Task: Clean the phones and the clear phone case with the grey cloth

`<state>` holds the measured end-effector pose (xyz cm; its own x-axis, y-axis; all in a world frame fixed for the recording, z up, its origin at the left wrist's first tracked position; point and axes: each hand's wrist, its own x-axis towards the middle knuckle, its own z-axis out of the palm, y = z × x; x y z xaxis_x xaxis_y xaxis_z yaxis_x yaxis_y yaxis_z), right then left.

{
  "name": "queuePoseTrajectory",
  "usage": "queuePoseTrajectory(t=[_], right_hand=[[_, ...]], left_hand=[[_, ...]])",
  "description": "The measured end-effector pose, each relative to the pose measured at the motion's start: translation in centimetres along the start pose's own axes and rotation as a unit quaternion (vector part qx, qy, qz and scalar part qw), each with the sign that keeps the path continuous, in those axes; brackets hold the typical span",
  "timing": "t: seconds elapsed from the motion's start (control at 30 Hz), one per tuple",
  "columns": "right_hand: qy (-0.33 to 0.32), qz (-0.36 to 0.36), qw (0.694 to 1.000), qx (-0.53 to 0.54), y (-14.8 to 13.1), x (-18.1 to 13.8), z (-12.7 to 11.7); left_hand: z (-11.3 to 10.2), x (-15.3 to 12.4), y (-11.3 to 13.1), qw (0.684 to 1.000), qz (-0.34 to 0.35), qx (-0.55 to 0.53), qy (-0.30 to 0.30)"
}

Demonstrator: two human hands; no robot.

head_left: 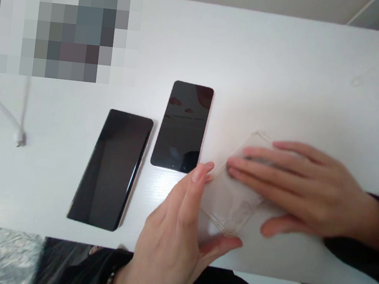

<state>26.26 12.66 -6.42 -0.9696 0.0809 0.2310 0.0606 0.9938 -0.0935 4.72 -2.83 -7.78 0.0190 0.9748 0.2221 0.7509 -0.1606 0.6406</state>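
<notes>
A clear phone case (226, 200) is tilted between my two hands on the right side of the table. My left hand (177, 222) grips its lower left end, thumb on the near side and fingers on the far side. Laid flat across the upper part of the case is my right hand (306, 190), its fingers stretched out and slightly blurred. Just beyond my left fingertips lies a phone (184, 128), dark screen up. A second, larger dark phone (112, 170) rests to the left of it. The right hand covers part of the case.
The white table (285, 70) carries all of this, and its near edge runs below the phones. A white cable (1, 108) ends in a plug on the left. The upper left corner is pixelated. A small faint ring (356, 81) lies at the far right.
</notes>
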Motion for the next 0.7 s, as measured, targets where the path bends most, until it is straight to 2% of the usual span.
queuePoseTrajectory(t=[0.07,0.1,0.2,0.23,0.27,0.4,0.43,0.6,0.7], right_hand=[[-0.004,0.022,1.000,-0.017,0.5,-0.1,-0.2],[-0.007,0.006,1.000,-0.009,0.3,-0.1,-0.2],[-0.011,-0.104,0.994,0.037,-1.0,0.1,0.1],[-0.012,-0.120,0.992,0.044,-1.1,0.1,0.1],[-0.012,-0.111,0.993,0.041,-0.8,0.0,0.1],[-0.019,0.003,1.000,0.003,1.7,-0.6,-0.2],[-0.021,0.007,1.000,0.007,2.0,-0.6,-0.2],[-0.025,-0.067,0.995,0.076,1.1,-0.5,0.1],[-0.020,0.016,0.998,0.050,2.0,-0.8,0.1]], left_hand=[[0.0,0.1,-0.1,1.000,0.006,0.013,0.007],[0.0,0.1,-0.1,1.000,0.004,0.016,0.005],[0.0,0.1,-0.1,1.000,-0.002,0.013,-0.003],[0.0,0.1,-0.1,1.000,-0.007,0.014,-0.005],[0.0,0.2,-0.1,1.000,-0.009,0.019,-0.004],[0.0,0.3,0.0,0.998,0.002,0.055,0.004],[0.0,0.3,0.0,0.998,0.007,0.058,0.002],[-0.2,0.5,0.0,0.998,-0.015,0.053,-0.015],[-0.3,0.6,0.0,0.997,0.001,0.076,-0.026]])
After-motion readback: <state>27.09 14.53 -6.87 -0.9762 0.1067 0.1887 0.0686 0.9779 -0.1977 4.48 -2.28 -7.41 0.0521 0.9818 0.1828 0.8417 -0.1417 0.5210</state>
